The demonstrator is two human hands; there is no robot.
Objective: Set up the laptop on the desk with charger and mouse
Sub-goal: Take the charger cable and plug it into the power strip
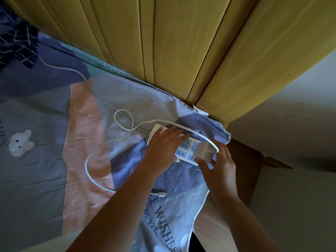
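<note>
Biggest thing I see is the yellow wooden headboard [181, 42], slatted, filling the top of view, with a pale wall [291, 124] to its right. Below it the bedsheet [45, 179] covers the rest: grey, pink and purple blocks, a white bear print at left, lettering near the bottom. A dark patterned blanket [14, 37] sits in the top-left corner. No laptop or mouse in view; only the charger parts are here. A white power strip [183, 150] with blue sockets lies on the sheet near the bed corner, its cord [123, 122] looping left and running off toward the blanket. My left hand [163, 144] lies flat on the strip, fingers spread, pressing down, gripping nothing. My right hand [218, 164] pinches the white charger brick [201, 151] between thumb and fingers, brick at the strip's right end sockets; can't tell if the prongs are seated. The charger cable [91, 171] arcs from the brick over the strip, sweeps round left, passes under my left forearm. A small white connector [161, 194] lies loose on the sheet between my forearms.
</note>
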